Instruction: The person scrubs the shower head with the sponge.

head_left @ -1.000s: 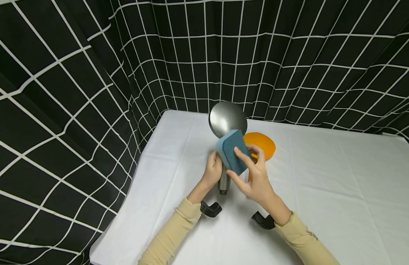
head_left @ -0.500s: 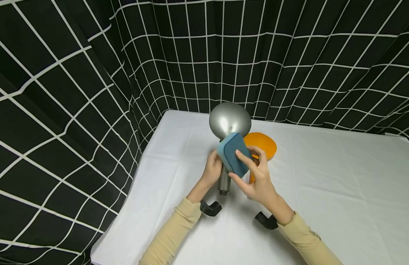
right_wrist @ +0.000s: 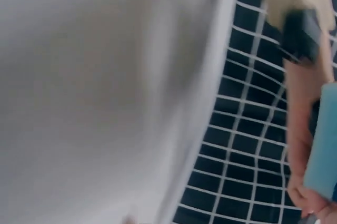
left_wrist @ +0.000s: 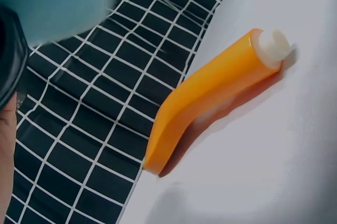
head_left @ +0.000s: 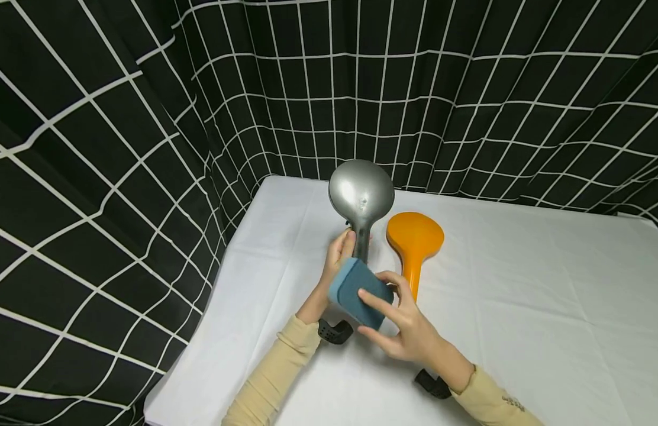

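My left hand (head_left: 336, 257) grips the handle of a grey shower head (head_left: 361, 186), its round head pointing away from me. In my right hand (head_left: 409, 325) is a two-tone blue sponge (head_left: 363, 293), pinched between fingers and thumb. The sponge lies over the lower handle and hides it in the head view; whether it touches there I cannot tell. To the right, an orange shower head (head_left: 414, 236) lies on the table, and the left wrist view shows its white end fitting (left_wrist: 275, 46). At the edge of the right wrist view appears the sponge (right_wrist: 321, 145) beside my left hand (right_wrist: 300, 187).
A white cloth covers the table (head_left: 531, 284). Black curtains with a white grid (head_left: 307, 89) stand behind the table and along its left side. Both wrists carry a black strap mount (head_left: 335, 332).
My right hand has moved the sponge down along the handle towards me, uncovering the neck of the grey shower head. The grey shower head has shifted slightly left. The orange one stays put.
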`<state>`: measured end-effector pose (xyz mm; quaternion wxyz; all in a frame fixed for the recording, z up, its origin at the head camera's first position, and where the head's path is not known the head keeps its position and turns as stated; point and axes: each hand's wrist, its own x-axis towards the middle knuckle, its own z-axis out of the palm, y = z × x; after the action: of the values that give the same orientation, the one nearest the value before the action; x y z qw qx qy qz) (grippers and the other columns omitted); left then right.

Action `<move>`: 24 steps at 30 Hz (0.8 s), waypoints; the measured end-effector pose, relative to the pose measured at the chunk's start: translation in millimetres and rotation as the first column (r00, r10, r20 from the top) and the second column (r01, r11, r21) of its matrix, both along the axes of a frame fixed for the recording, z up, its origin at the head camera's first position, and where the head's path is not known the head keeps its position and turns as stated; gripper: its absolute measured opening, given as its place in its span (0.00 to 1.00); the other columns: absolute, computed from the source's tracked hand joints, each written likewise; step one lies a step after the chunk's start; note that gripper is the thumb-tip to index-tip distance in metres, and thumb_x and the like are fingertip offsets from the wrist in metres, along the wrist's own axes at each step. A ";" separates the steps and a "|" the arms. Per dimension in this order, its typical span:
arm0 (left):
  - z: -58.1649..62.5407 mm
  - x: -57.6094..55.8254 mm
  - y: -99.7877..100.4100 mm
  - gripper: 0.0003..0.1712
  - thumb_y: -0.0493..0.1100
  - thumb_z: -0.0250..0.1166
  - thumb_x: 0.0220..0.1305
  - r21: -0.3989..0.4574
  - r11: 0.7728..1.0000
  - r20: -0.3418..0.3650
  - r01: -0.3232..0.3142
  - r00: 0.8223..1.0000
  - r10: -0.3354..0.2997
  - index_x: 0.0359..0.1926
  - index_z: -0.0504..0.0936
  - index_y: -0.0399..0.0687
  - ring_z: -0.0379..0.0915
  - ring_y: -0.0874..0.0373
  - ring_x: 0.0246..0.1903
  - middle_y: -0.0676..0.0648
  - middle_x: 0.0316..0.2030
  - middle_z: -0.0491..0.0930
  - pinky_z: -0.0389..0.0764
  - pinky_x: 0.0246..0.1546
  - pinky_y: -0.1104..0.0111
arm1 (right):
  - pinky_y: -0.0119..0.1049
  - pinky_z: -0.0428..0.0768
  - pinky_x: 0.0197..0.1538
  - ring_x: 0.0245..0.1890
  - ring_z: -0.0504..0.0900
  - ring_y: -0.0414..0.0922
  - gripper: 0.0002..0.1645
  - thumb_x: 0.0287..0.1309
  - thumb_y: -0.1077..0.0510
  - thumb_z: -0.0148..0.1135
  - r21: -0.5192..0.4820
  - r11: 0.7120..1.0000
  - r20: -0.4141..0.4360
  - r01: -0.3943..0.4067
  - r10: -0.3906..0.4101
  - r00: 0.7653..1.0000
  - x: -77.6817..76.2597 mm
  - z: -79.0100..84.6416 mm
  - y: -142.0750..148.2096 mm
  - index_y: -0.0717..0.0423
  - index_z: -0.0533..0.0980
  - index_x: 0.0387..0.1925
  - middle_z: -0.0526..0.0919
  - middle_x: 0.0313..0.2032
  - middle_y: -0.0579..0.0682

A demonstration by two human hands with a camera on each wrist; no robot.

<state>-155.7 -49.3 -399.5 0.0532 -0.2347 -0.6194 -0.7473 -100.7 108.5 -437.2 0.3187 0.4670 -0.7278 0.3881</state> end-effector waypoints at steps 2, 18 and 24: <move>0.2 -0.5 -0.4 0.21 0.36 0.33 0.75 -0.014 1.000 -0.015 0.003 1.000 -0.003 0.38 0.69 0.22 0.61 0.67 0.20 0.52 0.23 0.69 0.66 0.24 0.75 | 0.39 0.67 0.43 0.48 0.66 0.58 0.29 0.56 0.45 0.62 0.027 0.999 -0.038 -0.023 0.024 0.999 3.3 -2.4 1.2 0.60 0.75 0.52 0.62 0.50 0.75; -25.0 -8.8 5.0 0.24 0.39 0.38 0.75 0.023 0.992 -0.132 0.122 0.984 -0.118 0.59 0.64 0.22 0.73 0.64 0.42 0.30 0.48 0.74 0.75 0.44 0.70 | 0.36 0.64 0.49 0.45 0.63 0.65 0.35 0.54 0.44 0.64 -0.280 0.926 0.101 0.254 -0.235 0.967 -23.8 40.8 -9.6 0.71 0.71 0.49 0.61 0.47 0.80; -22.9 -11.8 2.3 0.23 0.38 0.37 0.75 0.124 0.991 -0.049 0.040 0.998 -0.034 0.47 0.69 0.18 0.71 0.66 0.26 0.52 0.28 0.75 0.74 0.29 0.75 | 0.37 0.64 0.52 0.45 0.64 0.63 0.31 0.58 0.47 0.60 -0.201 0.974 0.095 0.104 -0.086 0.992 12.9 32.2 -23.7 0.74 0.68 0.45 0.61 0.43 0.79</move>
<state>-167.5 -47.0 -422.3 0.0685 -0.2599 -0.5653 -0.7798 -87.8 84.7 -405.1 0.3518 0.3790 -0.7183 0.4653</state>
